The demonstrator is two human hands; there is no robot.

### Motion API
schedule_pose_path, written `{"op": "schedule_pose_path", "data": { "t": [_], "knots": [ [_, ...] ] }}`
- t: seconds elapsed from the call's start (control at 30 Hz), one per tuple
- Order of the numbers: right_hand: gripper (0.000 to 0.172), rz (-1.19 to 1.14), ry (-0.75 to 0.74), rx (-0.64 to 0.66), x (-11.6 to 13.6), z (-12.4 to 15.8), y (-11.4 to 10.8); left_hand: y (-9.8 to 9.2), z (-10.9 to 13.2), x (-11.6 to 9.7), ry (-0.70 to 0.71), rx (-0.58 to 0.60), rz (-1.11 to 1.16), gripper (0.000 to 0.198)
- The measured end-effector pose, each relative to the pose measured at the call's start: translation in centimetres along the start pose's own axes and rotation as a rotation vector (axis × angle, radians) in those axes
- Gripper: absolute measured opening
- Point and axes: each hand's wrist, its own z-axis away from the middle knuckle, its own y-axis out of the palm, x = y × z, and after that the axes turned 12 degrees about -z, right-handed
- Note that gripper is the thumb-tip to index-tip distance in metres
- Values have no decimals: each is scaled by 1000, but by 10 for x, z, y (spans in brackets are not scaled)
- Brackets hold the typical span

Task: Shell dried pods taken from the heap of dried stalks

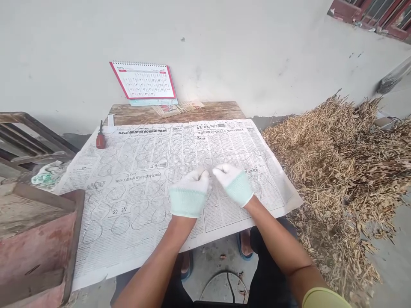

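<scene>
Both my hands wear white knit gloves and hover close together over a large newspaper (135, 184) spread on a low wooden table (180, 112). My left hand (190, 193) has its fingers curled into a pinch, and my right hand (233, 183) is curled the same way. Their fingertips nearly touch. What they pinch, if anything, is too small to make out. Pencilled oval outlines cover the newspaper.
A red-handled screwdriver (100, 137) lies at the paper's far left corner. A desk calendar (144, 82) leans against the wall behind. A pile of dry straw (340, 171) lies on the right. A reddish box (38, 239) and wooden slats (28, 137) stand on the left.
</scene>
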Motion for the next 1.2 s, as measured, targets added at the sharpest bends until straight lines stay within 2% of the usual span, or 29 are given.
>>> {"op": "schedule_pose_path", "data": {
  "t": [0.1, 0.17, 0.4, 0.57, 0.8, 1.1, 1.2],
  "knots": [
    [29, 84, -41, -59, 0, 1, 5, 1, -1, 0, 25, 50, -43, 36],
    [33, 160, -87, -52, 2, 2, 7, 2, -2, 1, 60, 43, -72, 37],
    [39, 369, -230, 91, 4, 2, 6, -9, -6, 2, 116, -141, 83, 54],
    [35, 456, -281, 192, 1, 1, 6, -17, -13, 7, 200, -56, 243, 48],
    [35, 591, -277, 257, 1, 1, 10, -17, -21, 14, 158, -6, 376, 47],
    [33, 562, -247, 225, 0, -1, 9, -25, -24, 16, 239, 112, 146, 62],
    [34, 522, -207, 187, 0, -3, 8, -25, -27, 22, 182, 123, 114, 73]
  ]
}}
